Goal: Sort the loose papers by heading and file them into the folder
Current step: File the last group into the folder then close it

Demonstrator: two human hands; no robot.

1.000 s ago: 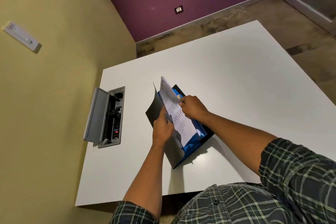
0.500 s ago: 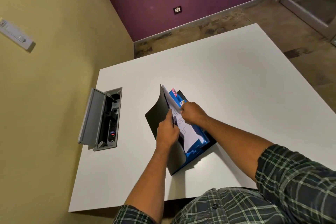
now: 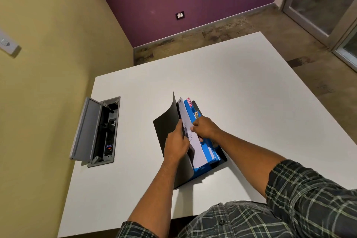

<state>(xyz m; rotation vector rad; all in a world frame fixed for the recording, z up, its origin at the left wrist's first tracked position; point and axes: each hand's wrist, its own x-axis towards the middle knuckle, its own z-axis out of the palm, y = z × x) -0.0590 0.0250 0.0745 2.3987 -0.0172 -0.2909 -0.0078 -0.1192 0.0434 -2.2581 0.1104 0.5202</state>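
From the head camera we see the folder lying open on the bench, a white sheet going in and no loose papers left outside, so we judge filing nearly finished. Our left hand grips the black cover; our right hand pinches the sheet.

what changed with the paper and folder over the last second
The white sheet has gone down deeper between the black cover and the blue dividers, uncovering the pink tab. The left hand and right hand still hold it. The folder stays on the table.
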